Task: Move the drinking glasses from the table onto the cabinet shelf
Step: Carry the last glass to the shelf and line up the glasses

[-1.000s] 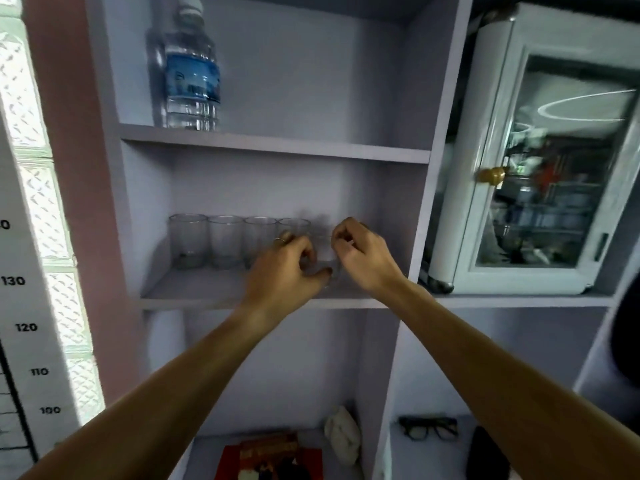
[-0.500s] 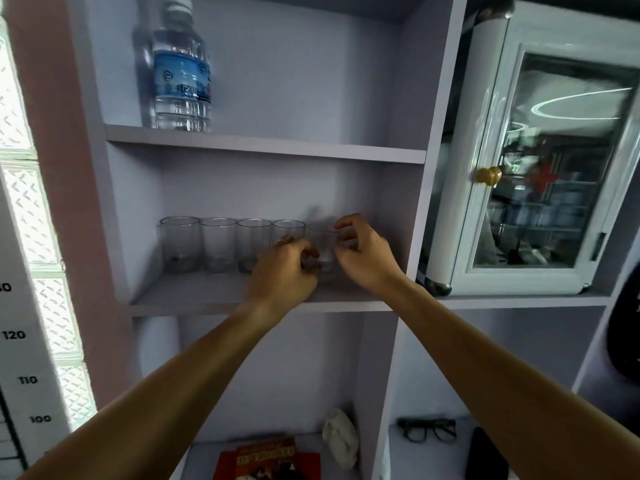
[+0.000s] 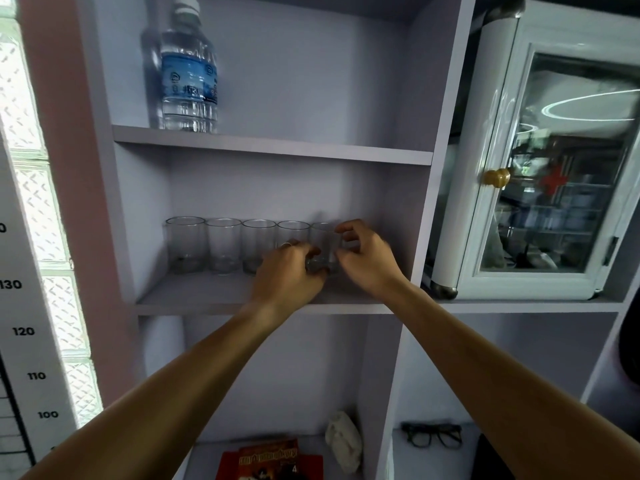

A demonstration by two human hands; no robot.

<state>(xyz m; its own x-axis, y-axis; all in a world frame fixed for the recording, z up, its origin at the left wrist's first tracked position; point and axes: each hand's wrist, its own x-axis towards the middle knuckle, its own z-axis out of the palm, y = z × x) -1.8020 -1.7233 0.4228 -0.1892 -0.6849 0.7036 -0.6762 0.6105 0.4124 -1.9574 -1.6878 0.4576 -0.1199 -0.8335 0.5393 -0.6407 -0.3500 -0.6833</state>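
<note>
Several clear drinking glasses stand in a row at the back of the middle cabinet shelf [image 3: 207, 292]; the leftmost glass [image 3: 185, 244] is near the left wall. The rightmost glass [image 3: 323, 242] stands upright at the right end of the row, between my two hands. My left hand [image 3: 287, 271], with a ring on one finger, curls its fingertips against this glass's base and hides part of the neighbouring glass [image 3: 292, 232]. My right hand [image 3: 367, 258] cups the glass from the right, index finger at the rim and thumb lower down.
A water bottle [image 3: 188, 74] stands on the shelf above. A white glass-door cabinet [image 3: 540, 174] with a gold knob sits to the right. Below are a red box [image 3: 273, 459], a white crumpled object [image 3: 344, 441] and black glasses [image 3: 433, 434].
The glass between my hands went from the front of the shelf back into line with the row. Both hands followed it inward, and my right hand's fingers have spread a little.
</note>
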